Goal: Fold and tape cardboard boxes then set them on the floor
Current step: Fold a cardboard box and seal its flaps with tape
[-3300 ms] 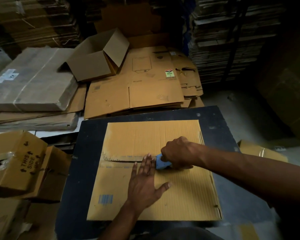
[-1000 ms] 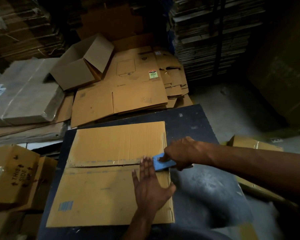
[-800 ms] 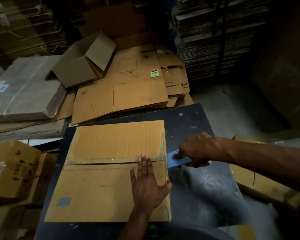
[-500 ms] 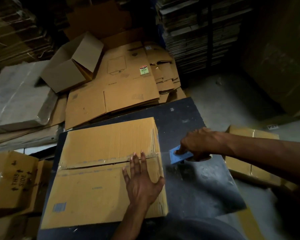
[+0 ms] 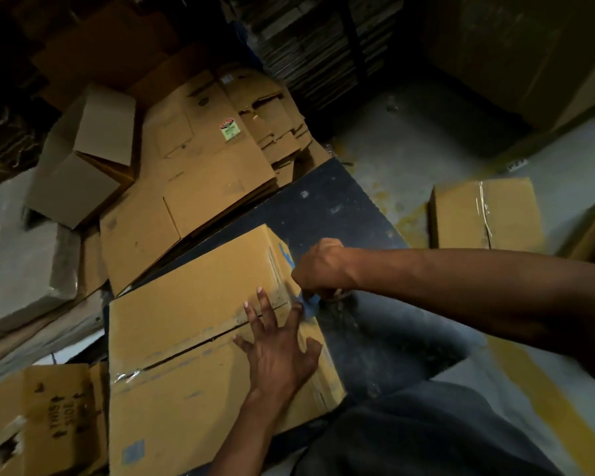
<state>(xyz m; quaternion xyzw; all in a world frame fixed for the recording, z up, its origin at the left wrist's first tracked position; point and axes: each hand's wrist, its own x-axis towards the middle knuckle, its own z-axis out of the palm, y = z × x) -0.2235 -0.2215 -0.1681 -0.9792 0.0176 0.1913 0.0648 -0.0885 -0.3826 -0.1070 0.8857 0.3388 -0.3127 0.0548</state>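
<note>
A folded cardboard box (image 5: pixel 193 304) stands on the dark table (image 5: pixel 351 214), its two top flaps meeting in a seam with clear tape along it. My left hand (image 5: pixel 279 352) lies flat with spread fingers on the box top near its right edge. My right hand (image 5: pixel 320 266) grips a blue tape tool (image 5: pixel 308 305) at the box's right side, just below the top edge. Most of the tool is hidden by the hand.
A taped box (image 5: pixel 485 214) stands on the floor to the right. Flat cardboard sheets (image 5: pixel 200 173) and an open box (image 5: pixel 83 156) lie beyond the table. A box printed "this side" (image 5: pixel 38 420) sits at the lower left. Stacked cardboard fills the back.
My right hand has drawn the blue tool rightward along the seam, past the box's right edge and down its side. The left hand stayed flat on the top. The view has tilted.
</note>
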